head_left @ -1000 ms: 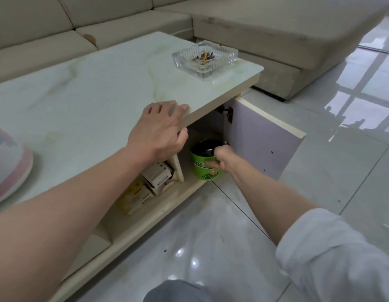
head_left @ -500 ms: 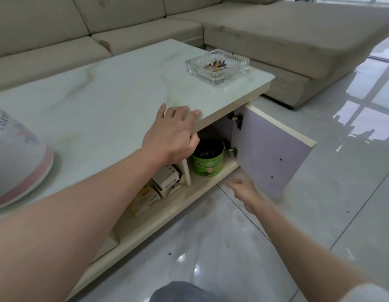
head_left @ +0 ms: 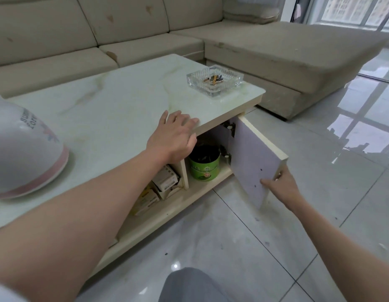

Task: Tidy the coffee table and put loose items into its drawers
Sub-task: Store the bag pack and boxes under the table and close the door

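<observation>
The coffee table [head_left: 115, 110] has a pale marble top. Its end cabinet door [head_left: 251, 158] stands swung open to the right. My right hand [head_left: 280, 184] grips the door's free edge, thumb on the lilac inner face. Inside the open cabinet stands a green round tin [head_left: 204, 170] with a dark top. My left hand [head_left: 174, 138] rests on the table's front edge above the cabinet, fingers flat on top and thumb below the rim. Small cardboard boxes [head_left: 165, 179] lie in the shelf section left of the tin.
A glass ashtray [head_left: 214, 80] with cigarette butts sits at the table's right end. A white and pink lidded object [head_left: 21, 153] stands on the table at the left. A beige corner sofa [head_left: 276, 55] wraps behind and to the right. The glossy tiled floor [head_left: 232, 247] lies below.
My right hand let go of the green tin inside the cabinet, drew out and moved right to take the door's edge. The left hand stayed on the table's edge.
</observation>
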A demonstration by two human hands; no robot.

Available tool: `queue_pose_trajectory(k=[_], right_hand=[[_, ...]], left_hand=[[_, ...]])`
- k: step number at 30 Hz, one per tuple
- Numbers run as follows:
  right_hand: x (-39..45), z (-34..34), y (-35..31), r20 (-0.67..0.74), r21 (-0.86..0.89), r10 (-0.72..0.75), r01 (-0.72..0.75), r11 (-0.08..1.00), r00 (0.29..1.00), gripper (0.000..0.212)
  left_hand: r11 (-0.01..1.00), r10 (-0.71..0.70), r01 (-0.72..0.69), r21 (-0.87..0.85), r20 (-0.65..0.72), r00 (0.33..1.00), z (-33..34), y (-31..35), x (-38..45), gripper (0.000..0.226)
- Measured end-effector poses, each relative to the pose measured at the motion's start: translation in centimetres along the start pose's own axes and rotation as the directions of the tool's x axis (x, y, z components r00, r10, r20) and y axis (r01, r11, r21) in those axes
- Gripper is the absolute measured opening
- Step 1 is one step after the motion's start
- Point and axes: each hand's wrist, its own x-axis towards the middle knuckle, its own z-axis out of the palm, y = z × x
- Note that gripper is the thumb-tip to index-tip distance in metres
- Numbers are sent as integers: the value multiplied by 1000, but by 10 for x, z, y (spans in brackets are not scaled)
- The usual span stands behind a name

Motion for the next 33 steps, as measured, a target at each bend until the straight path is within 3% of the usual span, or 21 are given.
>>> queue_pose_trajectory(k=[3, 6, 7, 9, 10, 12, 15, 24, 30, 33], right_hand=[[-21, 44, -17, 217, -164, -151, 188, 968, 964, 67], [-45, 113, -43, 502, -293, -241, 425, 856, 831, 51], [-52, 135, -49, 508, -310, -276, 472, 825, 816, 42], [-60, 161, -59, 316, -262, -323, 410, 874, 892, 24], [-61, 164, -62, 205, -204, -301, 342, 917, 931, 25], [-52, 166, -62, 96, -179, -345, 357, 917, 934, 29], [-36, 166, -60, 151, -178, -413, 436, 882, 898, 24], [-13, 195, -88, 340, -152, -408, 478, 865, 847, 21], [-28, 188, -94, 369, -128, -353, 424, 897, 860, 25], [-49, 166, -102, 258, -72, -426, 457, 886, 867, 19]], left_hand=[[989, -28, 26, -146, -15, 999, -4, -1, -2, 51], [956, -50, 36, -290, -40, 998, -8, 0, -3, 48], [944, -67, 48, -327, -48, 997, -10, -1, -4, 48], [930, -85, 61, -362, -50, 995, -12, -4, -3, 47], [932, -82, 59, -358, -48, 996, -12, -4, -3, 47], [937, -70, 52, -345, -41, 997, -11, -3, -2, 46], [936, -82, 68, -344, -25, 996, -9, -4, 0, 45], [932, -89, 68, -355, -42, 995, -6, -5, 2, 43], [932, -105, 75, -353, -66, 992, -6, -4, -1, 43], [901, -152, 108, -420, -74, 986, -18, 2, -7, 38]])
